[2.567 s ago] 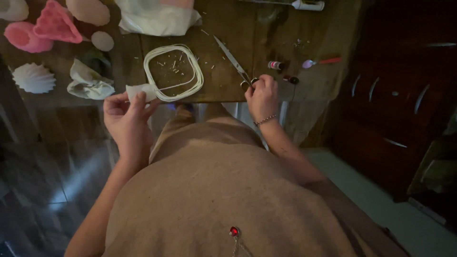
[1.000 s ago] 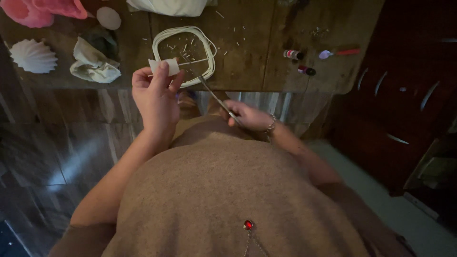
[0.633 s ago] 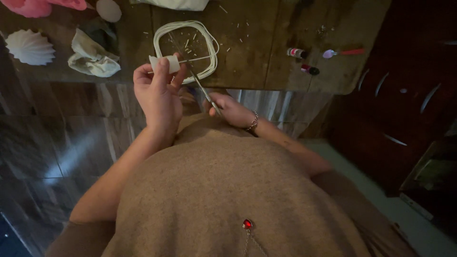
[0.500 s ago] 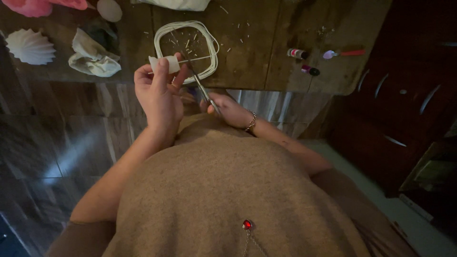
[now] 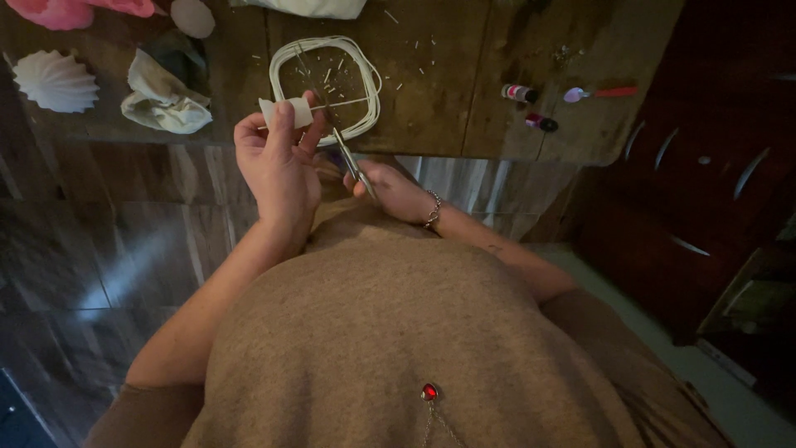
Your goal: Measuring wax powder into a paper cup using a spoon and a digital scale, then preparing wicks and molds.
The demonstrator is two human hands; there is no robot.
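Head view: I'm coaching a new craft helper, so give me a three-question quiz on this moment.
1. True or false: the left hand pinches a small white piece.
2. What does the right hand hold? A) spoon B) scissors C) shell
3. The white looped cord lies on the wooden ____.

Key: 1 true; 2 B; 3 table.

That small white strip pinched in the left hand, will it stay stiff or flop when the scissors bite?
The white strip looks thin and light, likely paper or tape. It juts sideways from the left hand without sagging, so probably fairly stiff. The scissors may still push it aside.
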